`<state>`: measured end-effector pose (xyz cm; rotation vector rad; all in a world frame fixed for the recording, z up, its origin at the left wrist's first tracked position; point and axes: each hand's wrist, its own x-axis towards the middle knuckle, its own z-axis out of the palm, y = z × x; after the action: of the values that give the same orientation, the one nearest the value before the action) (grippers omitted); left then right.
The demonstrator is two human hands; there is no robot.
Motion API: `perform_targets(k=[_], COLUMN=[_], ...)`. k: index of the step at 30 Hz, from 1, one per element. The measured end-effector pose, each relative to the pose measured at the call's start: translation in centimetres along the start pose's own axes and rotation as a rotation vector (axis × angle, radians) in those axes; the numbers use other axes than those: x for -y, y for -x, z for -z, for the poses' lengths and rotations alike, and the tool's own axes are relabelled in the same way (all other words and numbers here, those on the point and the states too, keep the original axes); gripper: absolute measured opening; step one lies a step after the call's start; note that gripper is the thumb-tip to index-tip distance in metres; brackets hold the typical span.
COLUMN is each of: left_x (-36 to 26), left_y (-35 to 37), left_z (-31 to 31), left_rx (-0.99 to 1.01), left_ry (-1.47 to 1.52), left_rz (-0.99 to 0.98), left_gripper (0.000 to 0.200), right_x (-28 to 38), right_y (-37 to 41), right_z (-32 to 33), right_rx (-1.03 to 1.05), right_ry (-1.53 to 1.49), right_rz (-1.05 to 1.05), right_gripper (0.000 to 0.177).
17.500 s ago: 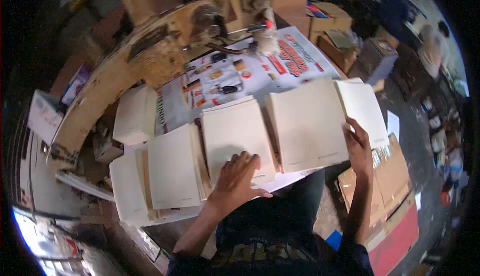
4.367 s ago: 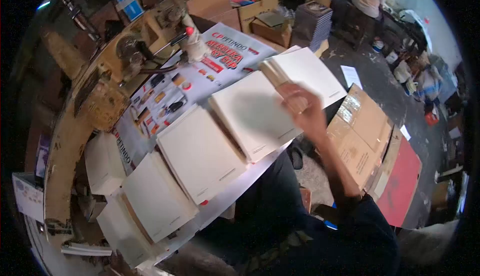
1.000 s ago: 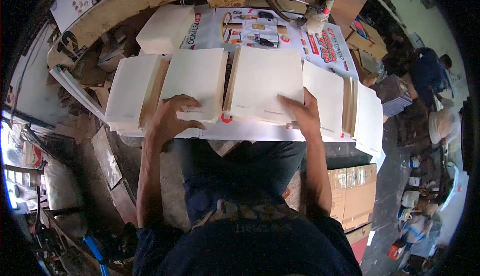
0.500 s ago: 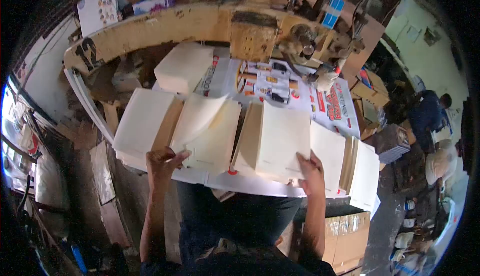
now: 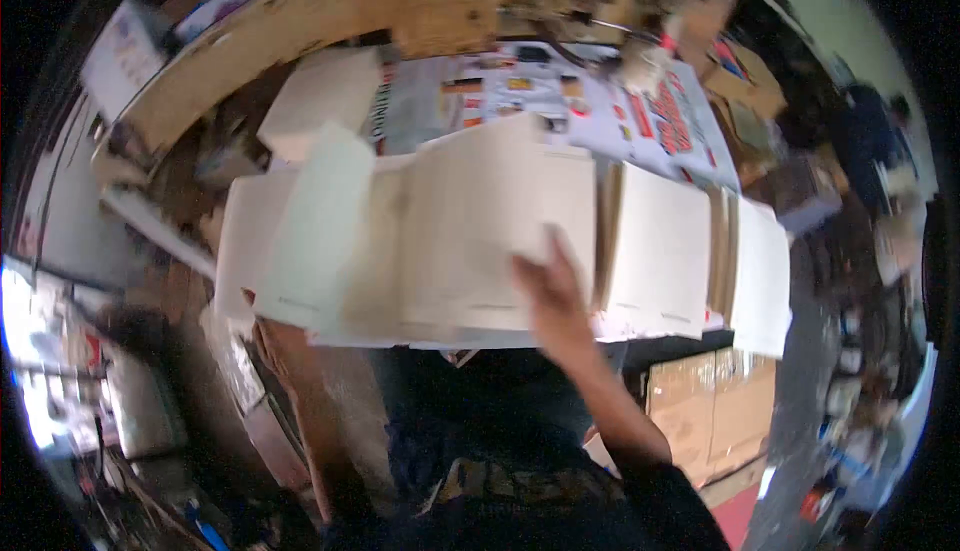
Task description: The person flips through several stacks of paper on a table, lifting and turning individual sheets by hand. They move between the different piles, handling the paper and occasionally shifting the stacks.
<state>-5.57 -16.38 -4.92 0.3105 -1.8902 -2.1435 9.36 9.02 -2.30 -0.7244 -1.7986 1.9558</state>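
My left hand is at the lower left corner of a raised pale green sheet, which it grips; most of its fingers are hidden. My right hand, smeared by motion, is at the right edge of a lifted cream sheet, and whether it grips the paper is unclear. Under and between these sheets lie stacks of cream paper. A white-topped stack stands right of my right hand, with another stack at the far right.
A paper block sits behind the row on a printed banner. A worn wooden beam crosses the back. Below the table's right side is a cardboard box. A person is at the far right.
The view has shifted. The pale green sheet now stands raised at my left hand, and a cream sheet is lifted in the middle. My right hand has moved left and up.
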Motion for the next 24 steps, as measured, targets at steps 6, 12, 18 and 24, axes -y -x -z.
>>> perform_targets(k=[6, 12, 18, 24], left_x=[0.0, -8.2, -9.3, -5.9], left_y=[-4.5, 0.0, 8.6, 15.7], left_z=[0.5, -1.4, -6.1, -12.9], left_rx=[0.846, 0.800, 0.750, 1.111], left_ry=[-0.936, -0.813, -0.372, -0.191], left_rz=[-0.363, -0.193, -0.308, 0.071], left_gripper=[0.048, 0.062, 0.070, 0.075], right_x=[-10.6, -5.1, 0.7, 0.3], right_y=[-3.0, -0.5, 2.3, 6.8], right_z=[-10.9, -5.2, 2.7, 11.9], right_rx=[0.292, 0.475, 0.250, -0.022], right_ry=[-0.138, -0.184, -0.451, -0.360], right_rz=[0.134, 0.269, 0.042, 0.022], right_gripper=[0.069, 0.055, 0.048, 0.049])
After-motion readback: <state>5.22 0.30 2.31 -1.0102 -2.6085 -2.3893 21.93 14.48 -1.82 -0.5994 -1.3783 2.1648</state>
